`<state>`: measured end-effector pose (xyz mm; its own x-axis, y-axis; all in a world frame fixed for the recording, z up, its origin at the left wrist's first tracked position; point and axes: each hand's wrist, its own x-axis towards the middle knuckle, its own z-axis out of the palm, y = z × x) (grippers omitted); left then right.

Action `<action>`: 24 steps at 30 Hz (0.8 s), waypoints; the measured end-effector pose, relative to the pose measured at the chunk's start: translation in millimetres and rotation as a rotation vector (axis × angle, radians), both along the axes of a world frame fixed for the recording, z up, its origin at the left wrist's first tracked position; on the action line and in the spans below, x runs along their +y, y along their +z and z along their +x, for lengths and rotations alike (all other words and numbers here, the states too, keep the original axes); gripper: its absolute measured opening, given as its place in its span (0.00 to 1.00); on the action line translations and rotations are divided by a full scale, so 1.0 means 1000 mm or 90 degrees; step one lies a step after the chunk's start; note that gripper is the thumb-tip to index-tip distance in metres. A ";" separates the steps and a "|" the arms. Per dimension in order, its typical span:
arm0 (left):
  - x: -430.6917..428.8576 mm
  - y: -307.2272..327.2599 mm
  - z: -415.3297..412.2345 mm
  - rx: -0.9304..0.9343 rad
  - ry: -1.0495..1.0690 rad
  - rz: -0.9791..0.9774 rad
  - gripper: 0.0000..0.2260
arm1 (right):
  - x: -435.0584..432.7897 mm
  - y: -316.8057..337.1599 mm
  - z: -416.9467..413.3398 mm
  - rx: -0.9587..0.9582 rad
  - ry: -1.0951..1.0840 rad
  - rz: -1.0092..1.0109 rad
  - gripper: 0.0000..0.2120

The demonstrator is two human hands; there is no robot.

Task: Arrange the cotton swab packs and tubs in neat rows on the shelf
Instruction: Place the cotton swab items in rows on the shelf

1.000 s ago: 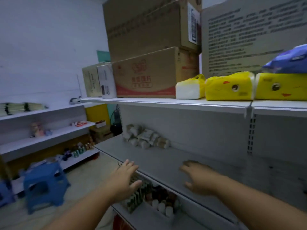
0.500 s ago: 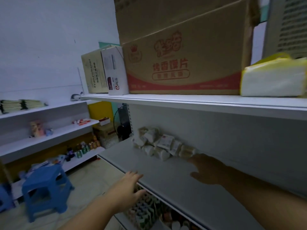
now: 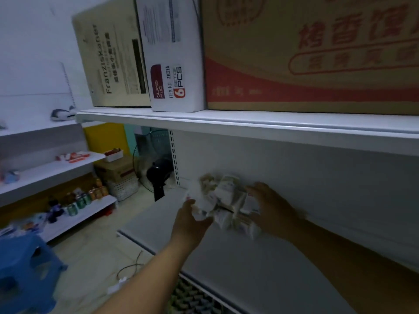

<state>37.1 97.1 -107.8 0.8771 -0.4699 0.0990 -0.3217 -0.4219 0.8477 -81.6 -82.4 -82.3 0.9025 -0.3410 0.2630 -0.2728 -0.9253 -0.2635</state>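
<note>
Left hand (image 3: pixel 190 223) and right hand (image 3: pixel 272 211) have reached the swab packs (image 3: pixel 226 198).

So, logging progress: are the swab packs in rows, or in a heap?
A heap: the cotton swab packs lie jumbled at odd angles on the shelf, left hand and right hand on either side.

Head view, close over shelf (image 3: pixel 260 264)

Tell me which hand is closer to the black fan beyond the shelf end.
Left. The left hand is at the fan-side edge of the swab pile, right of the black fan; the right hand touches the pile's far side.
</note>
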 end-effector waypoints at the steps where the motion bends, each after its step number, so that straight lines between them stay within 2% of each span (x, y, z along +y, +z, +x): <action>1: -0.007 -0.008 0.012 0.016 0.002 -0.061 0.31 | 0.004 0.000 0.015 -0.004 -0.019 0.004 0.36; 4: -0.029 -0.024 0.035 0.068 -0.009 -0.204 0.29 | 0.011 -0.002 0.054 -0.026 -0.057 0.005 0.40; 7: -0.044 -0.032 0.042 0.126 -0.025 -0.372 0.16 | 0.015 -0.004 0.077 -0.024 -0.107 0.049 0.42; 9: -0.050 -0.036 0.043 0.122 -0.007 -0.393 0.14 | 0.014 -0.006 0.084 -0.026 -0.125 0.050 0.39; 14: -0.050 -0.040 0.044 0.195 0.036 -0.344 0.12 | 0.011 -0.005 0.087 -0.114 -0.161 0.141 0.35; 17: -0.047 -0.041 0.044 0.244 0.030 -0.333 0.09 | 0.015 0.000 0.078 -0.223 -0.238 0.261 0.28; 19: -0.044 -0.042 0.041 0.269 0.008 -0.330 0.13 | 0.023 0.003 0.065 -0.313 -0.280 0.391 0.24; 24: -0.034 -0.034 0.025 0.355 -0.100 -0.428 0.12 | 0.041 -0.001 0.014 -0.459 -0.321 0.686 0.15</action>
<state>61.9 63.5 -142.2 0.8109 -0.5846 -0.0250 0.1993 0.2358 0.9512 -67.2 -41.2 -83.7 0.4022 -0.9154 0.0152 -0.0123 -0.0220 -0.9997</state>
